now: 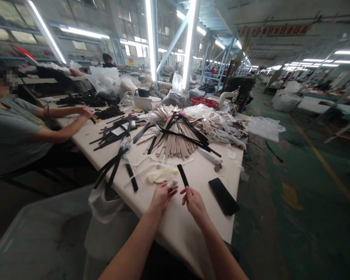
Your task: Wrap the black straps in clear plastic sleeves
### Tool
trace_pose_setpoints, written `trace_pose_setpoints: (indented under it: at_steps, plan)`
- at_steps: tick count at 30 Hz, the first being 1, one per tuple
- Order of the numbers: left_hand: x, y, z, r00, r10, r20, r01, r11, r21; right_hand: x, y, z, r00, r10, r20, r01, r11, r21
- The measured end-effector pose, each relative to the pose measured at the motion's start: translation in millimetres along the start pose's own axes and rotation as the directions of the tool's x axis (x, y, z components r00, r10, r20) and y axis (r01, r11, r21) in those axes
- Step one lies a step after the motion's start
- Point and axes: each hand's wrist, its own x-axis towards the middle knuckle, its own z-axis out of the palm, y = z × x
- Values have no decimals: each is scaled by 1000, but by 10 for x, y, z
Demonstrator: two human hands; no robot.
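Note:
Near the front of the pale table [204,171], my right hand [193,202] pinches the lower end of a short black strip [182,175], which points up and away. My left hand [162,197] is just left of it, with a small whitish cloth [172,184] at its closed fingertips. A pale yellow cloth [160,175] lies right behind my left hand. Beyond it spreads a large bundle of beige strips [175,144] with long black straps [183,134] across the top. More black straps [115,163] hang over the left edge.
A black phone [223,196] lies to the right. Another person [14,120] works at the table's left side, near a pile of black pieces [107,111]. A red basket [204,102] and a white box [147,102] stand behind. A translucent bin [43,229] is at lower left.

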Motion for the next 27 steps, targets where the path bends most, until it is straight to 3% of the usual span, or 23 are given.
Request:
trace_pose_setpoints:
  at_steps: [3, 7, 18, 27]
  plan:
    - [28, 90, 1, 999, 24, -48, -28, 997, -71, -314, 65, 28, 997, 42, 69, -39, 999, -31]
    - [47, 133, 34, 995, 51, -85, -61, 991, -121, -571, 115, 130, 998, 32, 62, -28, 997, -67]
    - [-4, 165, 157, 996, 39, -86, -52, 987, -152, -580, 20, 210, 987, 89, 132, -79, 994, -79]
    - [-1, 152, 143, 996, 61, -71, -70, 990, -126, -576, 16, 210, 979, 102, 176, -97, 995, -35]
